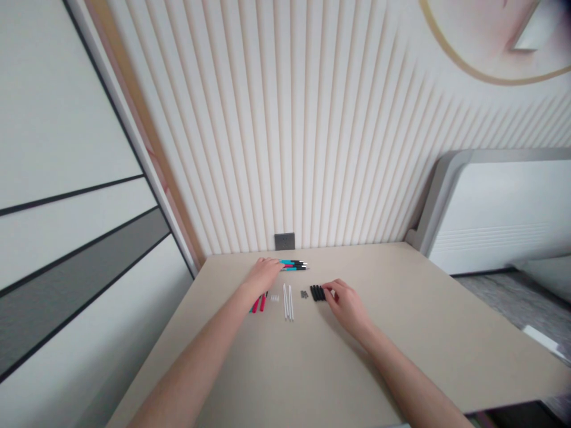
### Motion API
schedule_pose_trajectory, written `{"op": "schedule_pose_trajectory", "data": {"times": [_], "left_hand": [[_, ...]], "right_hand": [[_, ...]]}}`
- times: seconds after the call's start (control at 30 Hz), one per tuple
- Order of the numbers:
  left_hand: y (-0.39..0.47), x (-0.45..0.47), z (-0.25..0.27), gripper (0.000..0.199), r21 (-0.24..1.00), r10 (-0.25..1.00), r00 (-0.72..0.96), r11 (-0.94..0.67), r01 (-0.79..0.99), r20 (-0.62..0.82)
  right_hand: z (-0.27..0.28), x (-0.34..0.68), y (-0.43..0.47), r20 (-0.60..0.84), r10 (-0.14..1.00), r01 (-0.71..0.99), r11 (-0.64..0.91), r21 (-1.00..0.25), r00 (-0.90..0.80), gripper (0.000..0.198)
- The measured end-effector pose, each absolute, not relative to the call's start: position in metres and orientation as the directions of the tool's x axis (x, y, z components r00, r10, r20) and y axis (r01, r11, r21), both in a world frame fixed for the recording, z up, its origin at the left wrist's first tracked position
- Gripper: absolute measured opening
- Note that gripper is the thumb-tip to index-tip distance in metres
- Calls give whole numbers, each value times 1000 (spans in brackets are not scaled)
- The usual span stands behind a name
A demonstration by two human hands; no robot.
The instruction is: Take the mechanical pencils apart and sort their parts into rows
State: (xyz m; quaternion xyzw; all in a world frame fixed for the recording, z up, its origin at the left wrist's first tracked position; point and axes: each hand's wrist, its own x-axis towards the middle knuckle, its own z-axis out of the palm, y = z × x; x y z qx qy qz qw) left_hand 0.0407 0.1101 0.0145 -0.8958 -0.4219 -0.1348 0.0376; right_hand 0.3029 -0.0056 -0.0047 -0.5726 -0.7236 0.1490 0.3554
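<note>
Fluted pale panelling (303, 119) fills the head view behind a beige table (401, 327), with a dark wall socket (284, 241) just above its far edge. Tall white cabinet panels (66, 119) at left and a grey headboard (495, 208) at right run out of the frame, and a gold-rimmed circle (504, 81) is cut off at the upper right. The left hand (264, 274) covers the near-side ends of a bundle of blue, red and black pens (294, 266); its fingertips are hidden, so I cannot tell whether they grip. Its forearm partly hides the coloured barrels (262, 304), whose number is unclear. Small clear pieces (275, 298), slim white rods (286, 303) and tiny grey parts (304, 294), too small to identify, lie between the hands. The right hand (342, 299) has thumb and forefinger close together at the right end of a row of black sleeves (316, 293), seemingly touching the last one; whether they pinch it I cannot tell, and the other fingers curl behind
</note>
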Motion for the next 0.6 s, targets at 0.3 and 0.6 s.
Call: {"op": "schedule_pose_trajectory", "data": {"times": [0.3,0.6], "left_hand": [[124,50,3,26,13,812,555,-566,825,180],[115,41,12,26,30,825,535,-549,836,183]], "right_hand": [[3,299,-11,351,929,741,316,-593,-116,28],[3,297,-12,326,935,750,317,-580,-142,27]]}}
